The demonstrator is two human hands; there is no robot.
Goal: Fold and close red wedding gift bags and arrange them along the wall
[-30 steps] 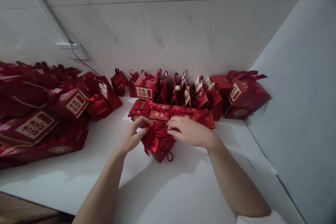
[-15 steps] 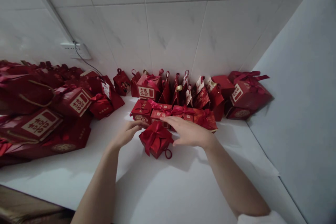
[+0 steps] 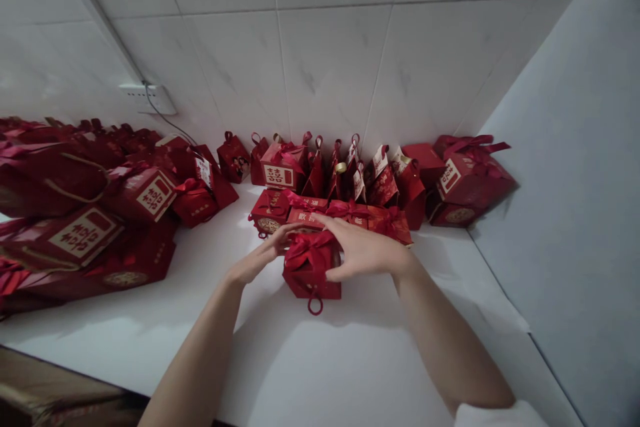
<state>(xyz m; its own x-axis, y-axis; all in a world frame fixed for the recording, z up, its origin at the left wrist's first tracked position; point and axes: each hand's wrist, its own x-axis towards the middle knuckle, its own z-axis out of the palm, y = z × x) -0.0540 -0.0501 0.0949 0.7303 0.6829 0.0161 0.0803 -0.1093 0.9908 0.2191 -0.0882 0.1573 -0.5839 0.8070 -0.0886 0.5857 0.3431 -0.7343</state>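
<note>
A small red gift box (image 3: pixel 313 270) with a ribbon bow on top and a round loop at its front sits on the white table (image 3: pixel 320 367). My left hand (image 3: pixel 267 253) is at its left rear edge, fingers curved over the corner. On the right side, my right hand (image 3: pixel 363 250) spans the box, thumb at the front and fingers reaching over the back. Both hands touch or nearly touch the box. Directly behind stands a row of red ribboned boxes (image 3: pixel 273 207), partly hidden by my fingers.
Several upright red bags (image 3: pixel 385 183) line the tiled wall (image 3: pixel 330 67). Large red boxes (image 3: pixel 83 237) are piled at the left, and a bigger ribboned box (image 3: pixel 473 187) stands at the right by a pale panel (image 3: pixel 570 180). A power socket (image 3: pixel 147 99) is on the wall.
The small box has turned so its front faces me and has shifted slightly right. My left hand has moved right with it, while my right hand has closed in around its side.
</note>
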